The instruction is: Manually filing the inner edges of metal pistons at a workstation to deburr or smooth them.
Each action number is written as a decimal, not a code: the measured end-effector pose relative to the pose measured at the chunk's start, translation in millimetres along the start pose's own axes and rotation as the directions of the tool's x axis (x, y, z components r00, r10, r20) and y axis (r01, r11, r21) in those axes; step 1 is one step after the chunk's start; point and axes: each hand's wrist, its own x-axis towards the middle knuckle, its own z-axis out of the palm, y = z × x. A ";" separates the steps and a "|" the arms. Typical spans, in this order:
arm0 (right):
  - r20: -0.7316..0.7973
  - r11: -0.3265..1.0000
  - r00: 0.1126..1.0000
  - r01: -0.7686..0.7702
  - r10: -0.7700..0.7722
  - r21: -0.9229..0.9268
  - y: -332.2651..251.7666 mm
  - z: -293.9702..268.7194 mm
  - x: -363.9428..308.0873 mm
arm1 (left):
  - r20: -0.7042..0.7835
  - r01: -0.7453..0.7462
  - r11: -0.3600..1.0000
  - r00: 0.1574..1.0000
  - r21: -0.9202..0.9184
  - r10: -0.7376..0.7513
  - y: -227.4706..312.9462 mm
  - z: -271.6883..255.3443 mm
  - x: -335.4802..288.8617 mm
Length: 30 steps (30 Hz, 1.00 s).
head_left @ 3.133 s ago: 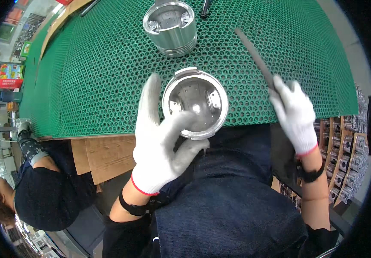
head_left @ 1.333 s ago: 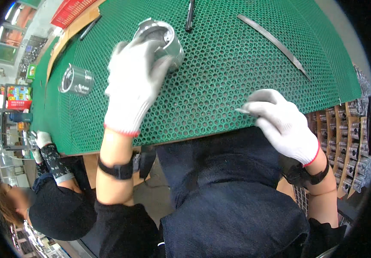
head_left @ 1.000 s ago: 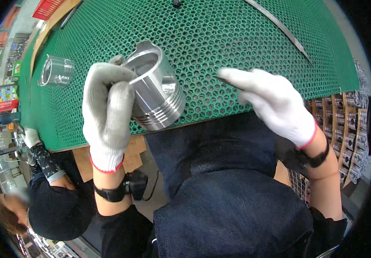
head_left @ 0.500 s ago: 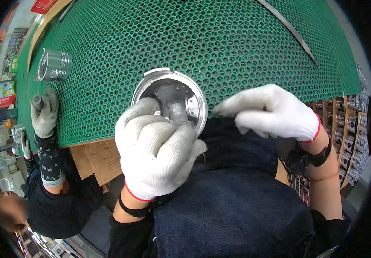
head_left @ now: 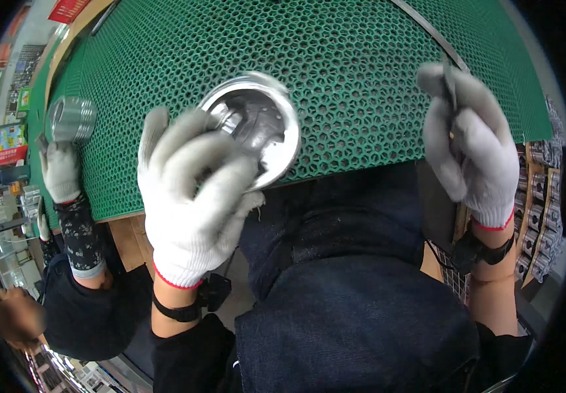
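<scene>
The upper field is occupied by a green honeycomb-patterned mat, its near edge bent by the lens. Below it, the wearer's body is covered by a dark blue apron. At lower left, a co-worker in dark clothing is seen side-on.

The left hand, white-gloved and slightly blurred, is placed at the near left side of a metal piston, its fingers spread and bent over the open end and its thumb set low by the rim; whether the piston is gripped cannot be told. The right hand, likewise gloved, is closed around a thin dark tool and is held over the right part of the mat.

The piston, bright and hollow, is positioned near the middle of the mat's near edge, its open end turned toward the viewer. At far right, a rack of metal parts is arranged in wooden-divided rows.

A second piston is stood at the far left, just beside the co-worker's gloved hand. A narrow metal strip is laid at upper right, one end reaching the right hand's outline. The thin dark tool is partly hidden by the fingers.
</scene>
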 end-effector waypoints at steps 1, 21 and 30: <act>0.036 0.999 0.999 0.039 -0.039 -0.007 -6.9 2.4 6.7 | 0.016 0.029 0.999 0.999 -0.022 -0.029 2.6 3.9 -0.4; -0.078 0.938 0.955 -0.297 0.288 -0.180 28.0 -10.2 1.2 | 0.437 -0.271 0.960 0.873 0.066 0.217 -25.1 -20.3 69.9; -0.039 0.951 0.954 -0.298 0.296 -0.079 30.1 -16.3 7.8 | 0.372 -0.459 0.816 0.868 0.352 0.328 -21.8 7.1 110.2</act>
